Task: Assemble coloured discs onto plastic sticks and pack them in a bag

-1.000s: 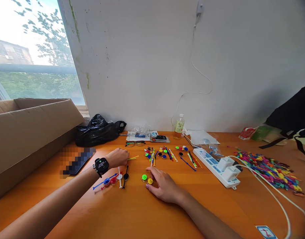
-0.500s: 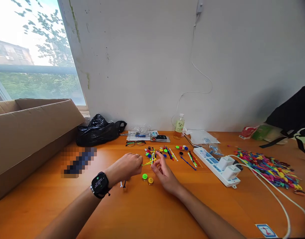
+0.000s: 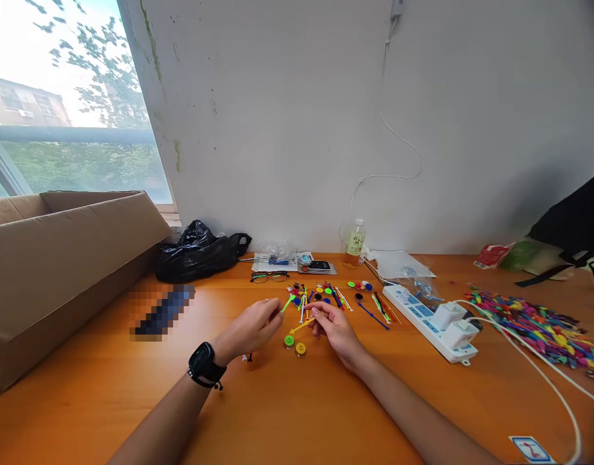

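Note:
My left hand (image 3: 255, 326), a black watch (image 3: 204, 363) on its wrist, is closed with a bright green plastic stick (image 3: 287, 303) poking out past its fingers. My right hand (image 3: 333, 326) pinches a yellow plastic stick (image 3: 301, 325) that slants down to the left. Just below that stick, a green round disc piece (image 3: 289, 341) and a yellow round disc piece (image 3: 300, 349) sit on the table. Black and white stick ends (image 3: 247, 357) show beneath my left hand; the rest of them is hidden. Behind the hands lies a scatter of coloured sticks and discs (image 3: 328, 296).
A power strip (image 3: 427, 323) with white plugs stands on the right, beside a pile of colourful pieces (image 3: 534, 326). Glasses (image 3: 269, 276), a bottle (image 3: 355, 245) and a black bag (image 3: 200, 252) are along the wall. A cardboard box (image 3: 74, 271) takes up the left.
The green and yellow sticks were close together between my hands; now each hand has one. My right fingers have closed round the yellow stick. The view has shifted slightly.

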The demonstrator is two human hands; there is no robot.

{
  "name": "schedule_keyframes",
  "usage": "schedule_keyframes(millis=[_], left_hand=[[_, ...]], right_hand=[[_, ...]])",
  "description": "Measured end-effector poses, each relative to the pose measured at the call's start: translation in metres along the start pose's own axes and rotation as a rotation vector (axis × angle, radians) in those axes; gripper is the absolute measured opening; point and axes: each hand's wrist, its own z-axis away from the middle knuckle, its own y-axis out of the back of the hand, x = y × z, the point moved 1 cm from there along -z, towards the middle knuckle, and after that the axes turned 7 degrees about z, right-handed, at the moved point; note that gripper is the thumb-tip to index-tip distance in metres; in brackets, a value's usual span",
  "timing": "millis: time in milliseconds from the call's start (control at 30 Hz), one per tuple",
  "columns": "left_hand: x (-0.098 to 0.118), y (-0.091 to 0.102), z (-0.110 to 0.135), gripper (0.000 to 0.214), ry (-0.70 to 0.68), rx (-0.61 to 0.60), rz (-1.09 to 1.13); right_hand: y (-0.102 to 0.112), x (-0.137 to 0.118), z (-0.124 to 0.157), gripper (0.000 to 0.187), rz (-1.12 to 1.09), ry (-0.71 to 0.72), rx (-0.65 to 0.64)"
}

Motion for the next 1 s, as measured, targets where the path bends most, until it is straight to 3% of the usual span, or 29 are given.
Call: schedule_keyframes(millis=[167,333,400,500,600,700,867,1000], left_hand=[[-0.006,0.000,-0.002,0.032,0.010,0.070,-0.051],[-0.011,-0.015,-0.004,0.030,-0.049,0.099,-0.036],[-0.012,-0.021,-0.004,0.026,-0.060,0.085,-0.011],[-0.013,-0.026,-0.003,0.024,-0.071,0.074,0.013],[-0.014,-0.030,-0.002,0.027,-0.104,0.097,0.024],[-0.015,-0.035,-0.001,0.029,-0.154,0.125,0.020],[-0.019,-0.042,-0.001,0.029,-0.179,0.160,0.019],[-0.018,-0.045,-0.001,0.027,-0.168,0.174,0.023]], right_hand=[[0.016,0.000,-0.007,0.031,0.145,-0.018,0.087],[0.028,-0.002,-0.004,0.016,0.718,0.089,-0.011],[0.026,-0.005,0.000,0.016,0.907,0.157,-0.021],[0.020,-0.011,0.007,0.032,1.040,0.194,-0.018],[0.016,-0.018,0.011,0.045,1.030,0.249,0.049],[0.014,-0.024,0.014,0.053,0.834,0.326,0.083],[0.003,-0.025,0.018,0.047,0.553,0.295,-0.202],[-0.001,-0.020,0.020,0.044,0.546,0.282,-0.240]])
